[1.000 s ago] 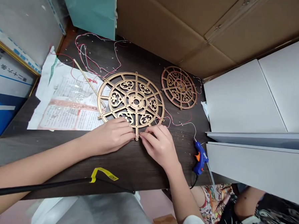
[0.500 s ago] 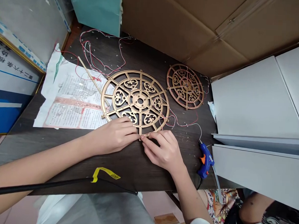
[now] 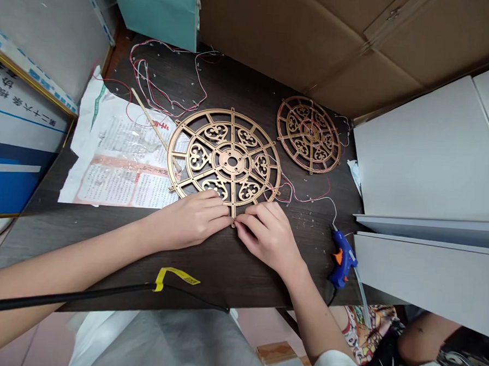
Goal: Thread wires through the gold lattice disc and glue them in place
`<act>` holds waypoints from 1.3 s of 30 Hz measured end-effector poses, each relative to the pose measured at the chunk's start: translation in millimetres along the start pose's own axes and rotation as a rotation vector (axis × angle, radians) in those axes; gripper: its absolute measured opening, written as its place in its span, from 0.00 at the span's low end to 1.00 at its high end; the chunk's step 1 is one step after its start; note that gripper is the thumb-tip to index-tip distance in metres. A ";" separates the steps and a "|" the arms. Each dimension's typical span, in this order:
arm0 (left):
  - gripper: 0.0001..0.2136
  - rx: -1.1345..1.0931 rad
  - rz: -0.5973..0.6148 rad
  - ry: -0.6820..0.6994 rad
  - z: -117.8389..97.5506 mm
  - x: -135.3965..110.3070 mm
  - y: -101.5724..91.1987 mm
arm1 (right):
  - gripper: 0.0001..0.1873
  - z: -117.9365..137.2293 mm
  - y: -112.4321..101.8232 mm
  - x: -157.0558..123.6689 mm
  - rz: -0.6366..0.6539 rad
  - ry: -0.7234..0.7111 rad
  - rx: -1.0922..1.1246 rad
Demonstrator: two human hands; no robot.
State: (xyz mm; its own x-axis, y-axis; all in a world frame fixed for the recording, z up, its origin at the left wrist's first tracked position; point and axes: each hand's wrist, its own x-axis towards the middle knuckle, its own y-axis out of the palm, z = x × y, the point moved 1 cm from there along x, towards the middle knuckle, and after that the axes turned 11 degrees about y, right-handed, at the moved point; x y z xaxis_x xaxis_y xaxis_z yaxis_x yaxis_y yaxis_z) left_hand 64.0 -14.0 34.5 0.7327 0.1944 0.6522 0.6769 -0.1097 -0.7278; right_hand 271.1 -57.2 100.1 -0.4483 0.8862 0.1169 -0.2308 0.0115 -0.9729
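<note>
A large gold openwork wheel (image 3: 224,159) lies flat on the dark wooden table (image 3: 223,269). My left hand (image 3: 193,219) rests on its near rim, fingers pressed against the edge. My right hand (image 3: 268,234) meets it at the same spot, fingertips pinching something small at the rim's lowest spoke tip; a thin red and white wire (image 3: 287,193) runs from there toward the right. What the fingertips pinch is too small to tell.
A smaller gold wheel (image 3: 308,134) lies at the back right. A blue glue gun (image 3: 342,259) sits by the right edge. Printed paper (image 3: 118,165), a wooden stick (image 3: 151,122) and tangled wires (image 3: 159,85) lie left. Cardboard boxes and white boards wall the back and right.
The view has shifted slightly; both hands stay at the wheel's near rim, with the right fingers drawing a little closer to the left ones.
</note>
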 end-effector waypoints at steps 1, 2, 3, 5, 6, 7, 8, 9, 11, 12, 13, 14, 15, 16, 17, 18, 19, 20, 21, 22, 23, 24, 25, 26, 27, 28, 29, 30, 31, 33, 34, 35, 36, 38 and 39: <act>0.05 0.000 0.002 0.002 0.0 -0.3 0.7 | 0.03 -0.1 -0.4 0.9 0.011 0.011 0.017; 0.05 0.001 0.006 0.004 0.1 -0.8 1.4 | 0.03 -0.1 -0.8 1.7 0.020 0.020 0.032; 0.05 0.003 0.011 0.006 0.1 -1.4 2.3 | 0.03 -0.2 -1.2 2.3 0.026 0.027 0.044; 0.05 0.013 0.015 0.009 -0.1 -2.8 3.7 | 0.02 -0.6 -1.6 3.1 0.027 0.038 0.053; 0.06 0.020 0.019 0.009 -0.3 -3.4 4.2 | 0.02 -0.8 -1.4 3.2 0.024 0.040 0.054; 0.06 0.029 0.022 0.009 -0.4 -3.9 4.7 | 0.02 -1.2 -1.0 3.1 0.020 0.041 0.056; 0.06 0.037 0.026 0.007 -0.6 -4.2 5.0 | 0.02 -1.7 -0.3 2.8 0.019 0.044 0.059; 0.06 0.043 0.031 0.006 -0.8 -4.4 5.2 | 0.02 -2.4 0.5 2.3 0.018 0.049 0.065; 0.05 0.050 0.040 0.005 -1.1 -4.4 5.4 | 0.02 -4.5 2.4 1.1 0.018 0.063 0.084; 0.05 0.053 0.041 0.007 -1.3 -4.3 5.3 | 0.02 -5.7 3.2 0.5 0.017 0.068 0.091; 0.05 0.056 0.041 0.011 -1.4 -4.1 5.1 | 0.02 -6.9 3.7 -0.2 0.016 0.067 0.093; 0.05 0.057 0.042 0.013 -1.5 -3.9 4.9 | 0.02 -8.0 4.0 -0.8 0.020 0.056 0.086; 0.05 0.058 0.043 0.015 -1.5 -3.6 4.6 | 0.02 -8.9 4.1 -1.4 0.027 0.036 0.067; 0.05 0.058 0.041 0.015 -1.5 -3.4 4.3 | 0.03 -9.5 3.8 -2.1 0.036 0.006 0.036; 0.05 0.055 0.040 0.016 -1.4 -3.3 4.0 | 0.03 -9.8 3.3 -2.9 0.042 -0.026 -0.001; 0.05 0.050 0.039 0.016 -1.2 -3.3 3.8 | 0.04 -9.8 2.5 -3.8 0.042 -0.060 -0.039; 0.05 0.043 0.036 0.016 -0.9 -3.3 3.6 | 0.05 -9.5 1.6 -4.9 0.033 -0.091 -0.073; 0.05 0.035 0.033 0.017 -0.7 -3.4 3.5 | 0.07 -9.0 0.5 -6.3 0.012 -0.121 -0.098; 0.05 0.028 0.030 0.017 -0.4 -3.5 3.5 | 0.09 -8.2 -0.6 -7.8 -0.014 -0.146 -0.116; 0.06 0.023 0.029 0.017 -0.1 -3.7 3.5 | 0.11 -7.4 -1.5 -9.6 -0.042 -0.164 -0.126; 0.06 0.022 0.028 0.017 0.0 -3.7 3.5 | 0.13 -6.5 -2.2 -11.4 -0.066 -0.174 -0.134; 0.06 0.024 0.027 0.018 0.1 -3.8 3.4 | 0.14 -5.7 -2.7 -13.3 -0.085 -0.178 -0.142; 0.07 0.027 0.029 0.021 0.1 -3.7 3.4 | 0.14 -5.0 -2.8 -15.1 -0.097 -0.172 -0.150; 0.08 0.031 0.032 0.024 0.0 -3.6 3.4 | 0.14 -4.4 -2.7 -16.8 -0.104 -0.162 -0.160; 0.08 0.036 0.034 0.028 -0.2 -3.5 3.3 | 0.14 -4.0 -2.3 -18.2 -0.108 -0.151 -0.170; 0.09 0.040 0.036 0.032 -0.4 -3.4 3.3 | 0.14 -3.6 -1.8 -19.4 -0.113 -0.142 -0.176; 0.09 0.043 0.037 0.035 -0.6 -3.2 3.4 | 0.14 -3.5 -1.0 -20.3 -0.118 -0.135 -0.181; 0.09 0.045 0.038 0.036 -0.7 -3.1 3.5 | 0.14 -3.4 -0.2 -20.9 -0.123 -0.128 -0.182; 0.09 0.047 0.039 0.038 -0.7 -2.9 3.7 | 0.14 -3.6 0.8 -21.3 -0.128 -0.122 -0.181; 0.09 0.050 0.041 0.039 -0.8 -2.6 4.1 | 0.14 -4.2 3.0 -21.4 -0.136 -0.117 -0.173; 0.09 0.052 0.046 0.039 -1.0 -2.5 4.3 | 0.14 -4.6 4.2 -21.3 -0.135 -0.115 -0.168; 0.09 0.054 0.053 0.038 -1.3 -2.3 4.4 | 0.14 -5.0 5.3 -21.1 -0.137 -0.113 -0.163; 0.09 0.056 0.064 0.037 -1.6 -2.3 4.5 | 0.14 -5.5 6.4 -20.8 -0.137 -0.110 -0.158; 0.10 0.061 0.092 0.032 -2.4 -2.2 4.5 | 0.14 -6.2 8.5 -20.3 -0.139 -0.107 -0.155; 0.10 0.062 0.105 0.031 -2.7 -2.2 4.4 | 0.13 -6.5 9.4 -20.2 -0.142 -0.107 -0.158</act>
State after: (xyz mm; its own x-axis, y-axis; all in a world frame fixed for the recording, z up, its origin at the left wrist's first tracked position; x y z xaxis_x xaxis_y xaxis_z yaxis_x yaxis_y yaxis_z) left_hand 65.6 -17.6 30.4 0.8021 0.1545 0.5769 0.5911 -0.0671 -0.8038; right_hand 283.6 -71.9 87.2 -0.5120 0.8164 0.2669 -0.1640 0.2121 -0.9634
